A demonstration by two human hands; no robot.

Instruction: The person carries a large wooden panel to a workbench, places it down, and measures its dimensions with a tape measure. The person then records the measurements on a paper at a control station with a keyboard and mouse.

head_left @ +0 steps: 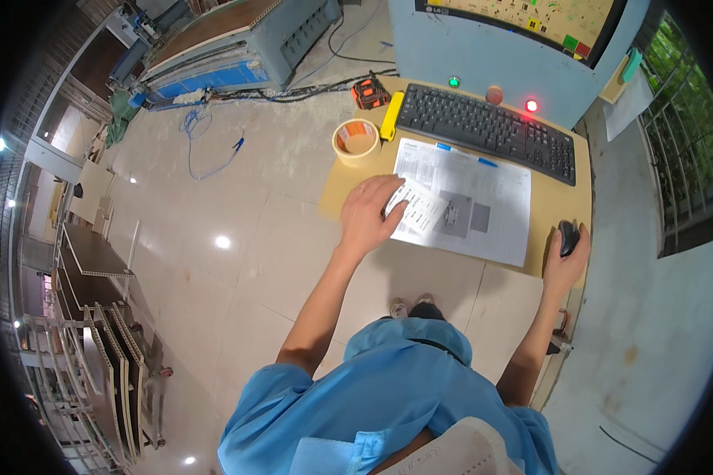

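Note:
My left hand [370, 212] lies flat on the wooden desk [548, 207], its fingers resting on a small white printed slip [420, 209]. The slip sits on a larger printed sheet [483, 198] that carries two grey squares. My right hand [566, 257] is wrapped around a black computer mouse [568, 236] at the desk's right front corner. A black keyboard [487, 129] stretches across the back of the desk.
A roll of tan tape [357, 141], a yellow utility knife [390, 115] and an orange-black tape measure [369, 93] lie at the desk's left. A blue console with a monitor [523, 20] and lit buttons stands behind. Stacked panels [107, 348] fill a rack at left.

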